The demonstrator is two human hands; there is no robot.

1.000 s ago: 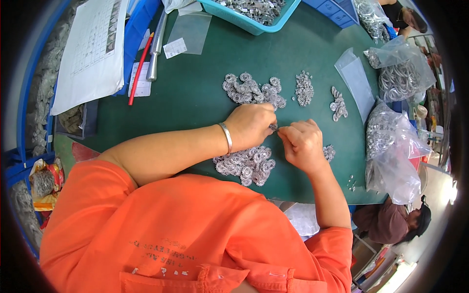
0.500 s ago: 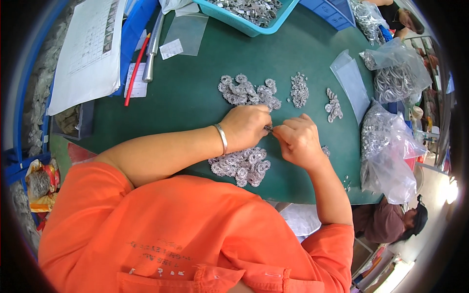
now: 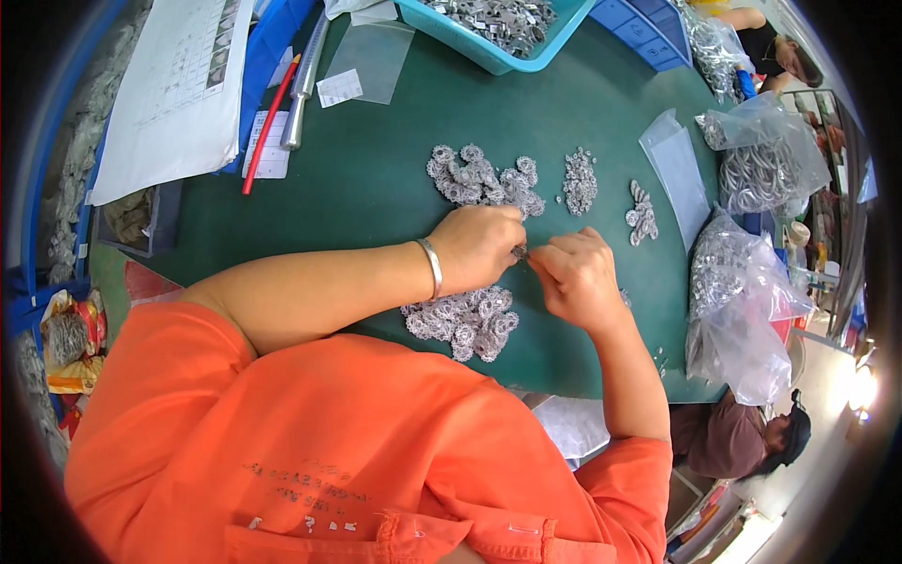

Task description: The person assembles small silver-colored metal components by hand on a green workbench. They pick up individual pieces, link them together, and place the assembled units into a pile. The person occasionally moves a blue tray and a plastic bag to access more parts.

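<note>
Rings (image 3: 460,322), grey and heaped, are lying nearest on the worktop (image 3: 366,202). Beyond, the left hand (image 3: 479,246) is pinching a small metal piece (image 3: 519,252); the right hand (image 3: 580,274) is working beside it, fingers (image 3: 548,258) narrow, grip unclear. Little is changing, so handling is continuing; another pile (image 3: 474,179) is lying farther.

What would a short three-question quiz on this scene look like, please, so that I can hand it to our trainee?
1. True or false: the plain silver-coloured metal bangle circles the person's right wrist.
2. Which of these lie in the turquoise plastic tray? a) red pencils; b) small silvery metal parts; c) white paper sheets.
3. What is at the fingertips of the bare left hand, close to the fingertips of the bare right hand?

Key:
1. False; it is on the left wrist.
2. b.
3. A small grey metal piece; its exact shape is too small to tell.
</note>
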